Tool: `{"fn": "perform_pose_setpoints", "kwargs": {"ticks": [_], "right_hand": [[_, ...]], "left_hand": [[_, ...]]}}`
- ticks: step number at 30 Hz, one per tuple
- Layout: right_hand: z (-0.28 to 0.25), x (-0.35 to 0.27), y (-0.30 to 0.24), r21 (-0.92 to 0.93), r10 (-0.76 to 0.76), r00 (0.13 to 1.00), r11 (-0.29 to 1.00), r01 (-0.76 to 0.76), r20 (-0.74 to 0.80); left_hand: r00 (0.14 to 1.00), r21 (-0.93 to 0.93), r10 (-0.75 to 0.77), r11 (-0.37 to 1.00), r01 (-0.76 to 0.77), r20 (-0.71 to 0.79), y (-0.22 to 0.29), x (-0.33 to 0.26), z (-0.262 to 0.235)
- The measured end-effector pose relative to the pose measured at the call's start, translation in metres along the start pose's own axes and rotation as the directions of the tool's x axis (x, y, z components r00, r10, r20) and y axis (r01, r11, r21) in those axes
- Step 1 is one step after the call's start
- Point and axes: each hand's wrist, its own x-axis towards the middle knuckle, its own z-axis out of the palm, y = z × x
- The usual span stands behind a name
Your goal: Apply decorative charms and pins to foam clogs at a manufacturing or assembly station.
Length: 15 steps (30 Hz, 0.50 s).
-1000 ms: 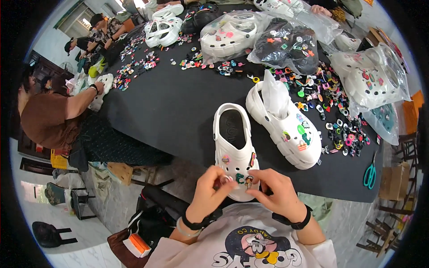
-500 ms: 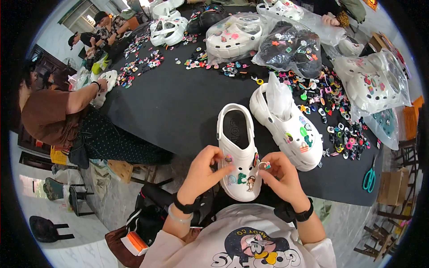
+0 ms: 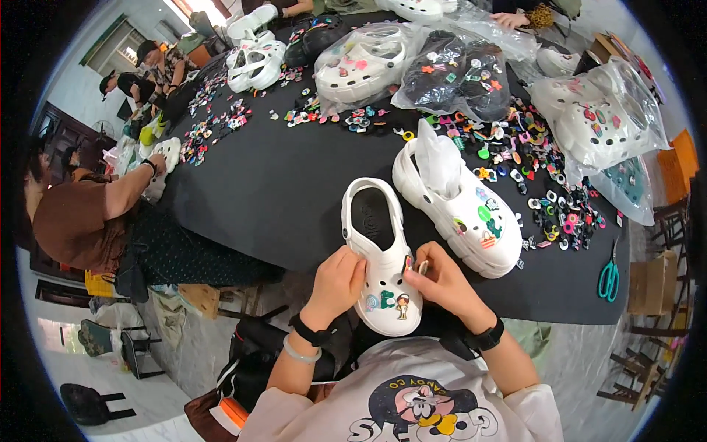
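Observation:
A white clog (image 3: pixel 383 254) lies at the near edge of the black table (image 3: pixel 280 191), toe toward me, with a few small charms on its toe. My left hand (image 3: pixel 337 283) grips the clog's left side. My right hand (image 3: pixel 442 280) rests against its right side and pinches a small charm (image 3: pixel 409 263) at the clog's upper. A second white clog (image 3: pixel 464 206), stuffed with white paper and carrying green charms, lies just to the right.
Loose colourful charms (image 3: pixel 530 169) are strewn over the table's right and far parts. Bagged clogs (image 3: pixel 604 118) sit at the back and right. Teal scissors (image 3: pixel 609 276) lie near the right edge. Another person (image 3: pixel 88 214) works at the left, others farther back.
The view has shifted slightly. My right hand has moved from the clog's toe up along its right side with the charm; my left hand stays on the clog.

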Motion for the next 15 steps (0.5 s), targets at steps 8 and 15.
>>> {"fn": "perform_pose_setpoints", "kwargs": {"ticks": [8,15], "right_hand": [[0.0,0.006,-0.033,-0.457,-0.017,0.987,0.885,0.091,0.163],[0.001,0.0,-0.023,-0.498,-0.152,0.978,0.842,0.204,0.144]], "left_hand": [[0.899,-0.44,-0.403,0.786,0.435,0.17,-0.023,-0.007,-0.007],[0.888,-0.614,-0.436,0.664,0.426,0.145,-0.025,-0.018,0.003]]}}
